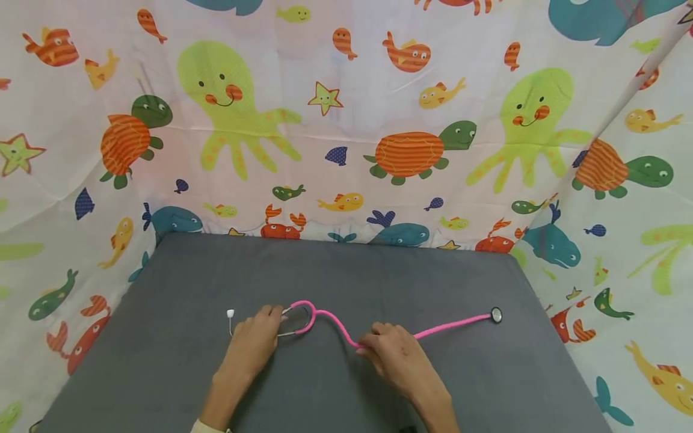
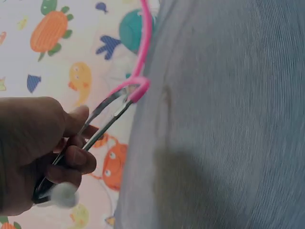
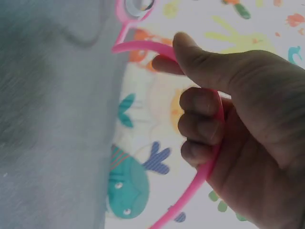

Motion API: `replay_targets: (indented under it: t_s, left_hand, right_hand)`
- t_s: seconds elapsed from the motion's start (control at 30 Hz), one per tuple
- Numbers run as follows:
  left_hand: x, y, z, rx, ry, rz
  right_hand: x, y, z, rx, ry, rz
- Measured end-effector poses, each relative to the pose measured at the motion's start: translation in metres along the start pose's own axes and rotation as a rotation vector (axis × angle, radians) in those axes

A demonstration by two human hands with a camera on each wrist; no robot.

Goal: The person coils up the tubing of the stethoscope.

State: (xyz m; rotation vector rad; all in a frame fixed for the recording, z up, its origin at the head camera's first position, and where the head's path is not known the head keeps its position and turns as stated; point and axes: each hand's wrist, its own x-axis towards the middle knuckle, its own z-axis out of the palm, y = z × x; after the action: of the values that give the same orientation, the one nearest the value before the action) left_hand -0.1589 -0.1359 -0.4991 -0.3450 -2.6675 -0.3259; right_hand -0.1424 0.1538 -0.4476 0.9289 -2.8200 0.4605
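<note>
A pink stethoscope (image 1: 337, 325) stretches from left to right over the grey table. My left hand (image 1: 254, 338) grips its metal ear tubes (image 2: 109, 123), fingers curled round them. One white ear tip (image 1: 230, 313) shows left of that hand in the head view, and a blurred one by the little finger in the left wrist view. My right hand (image 1: 399, 355) holds the pink tubing (image 3: 188, 188) around its middle, with the tube running through the curled fingers. To the right, the round chest piece (image 1: 496, 314) sits at the tubing's far end.
The grey tabletop (image 1: 346, 270) lies under both hands. A white curtain (image 1: 325, 54) printed with sea animals stands behind it and along both sides. Near the front edge, a small dark object (image 1: 408, 429) shows beside the right forearm.
</note>
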Motion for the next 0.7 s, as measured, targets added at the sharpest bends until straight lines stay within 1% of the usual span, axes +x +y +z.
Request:
replay_targets:
  t_s: [0.03, 0.1, 0.17, 0.23, 0.3, 0.37, 0.43, 0.5, 0.53, 0.6, 0.7]
  left_hand:
    - [0.001, 0.004, -0.002, -0.015, 0.005, 0.006]
    - [0.003, 0.012, -0.007, -0.057, -0.011, 0.01]
    - [0.005, 0.02, -0.011, -0.111, -0.065, 0.003]
    - [0.006, 0.027, -0.016, -0.174, -0.147, -0.018]
    - [0.007, 0.034, -0.023, -0.239, -0.242, -0.046]
    - [0.009, 0.04, -0.028, -0.311, -0.338, -0.067]
    - [0.01, 0.045, -0.032, -0.367, -0.411, -0.066]
    - [0.011, 0.051, -0.035, -0.418, -0.465, -0.041]
    - [0.01, 0.053, -0.036, -0.442, -0.483, -0.021]
    - [0.009, 0.058, -0.037, -0.476, -0.497, 0.013]
    - [0.008, 0.063, -0.038, -0.523, -0.485, 0.05]
  right_hand:
    - [0.0, -0.003, -0.003, 0.021, -0.004, -0.015]
    - [0.001, -0.007, -0.008, 0.062, 0.001, -0.073]
    - [0.002, -0.012, -0.012, 0.1, 0.014, -0.138]
    - [0.003, -0.015, -0.015, 0.13, 0.03, -0.179]
    - [0.006, -0.019, -0.016, 0.186, 0.041, -0.177]
    - [0.007, -0.021, -0.018, 0.248, 0.052, -0.146]
    - [0.009, -0.023, -0.019, 0.291, 0.078, -0.133]
    - [0.012, -0.024, -0.019, 0.322, 0.108, -0.133]
    - [0.013, -0.024, -0.019, 0.329, 0.123, -0.133]
    - [0.015, -0.025, -0.019, 0.331, 0.143, -0.129]
    - [0.018, -0.026, -0.018, 0.315, 0.159, -0.115]
